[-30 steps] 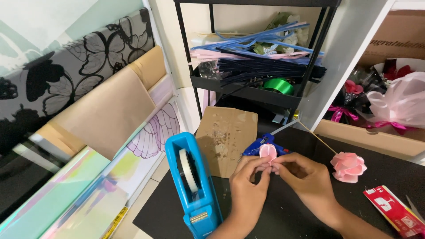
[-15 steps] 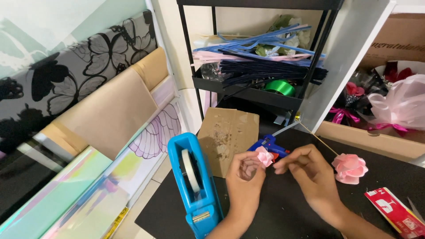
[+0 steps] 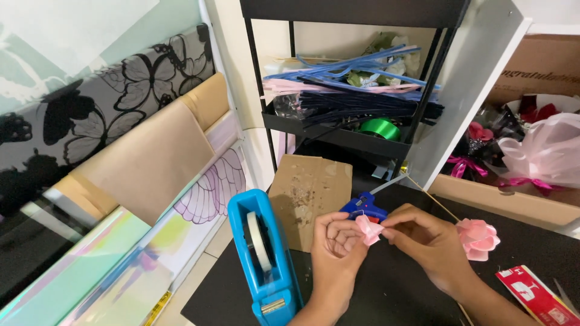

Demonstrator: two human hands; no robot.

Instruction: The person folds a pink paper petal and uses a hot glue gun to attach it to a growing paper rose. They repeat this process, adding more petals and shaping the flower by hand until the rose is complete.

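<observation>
in the lower middle of the frame the left hand and the right hand both pinch with closed fingers a small pink ribbon piece between them, above the black counter, just right of the blue tape dispenser.

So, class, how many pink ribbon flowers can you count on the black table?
2: a small pink flower pinched between both hands, and a finished one on a stick lying right of the right hand. Others may be hidden.

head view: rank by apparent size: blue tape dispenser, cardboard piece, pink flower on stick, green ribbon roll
1. blue tape dispenser, though nearest the camera, so inflated
2. cardboard piece, close behind it
3. pink flower on stick and green ribbon roll: too alike to rank
</observation>
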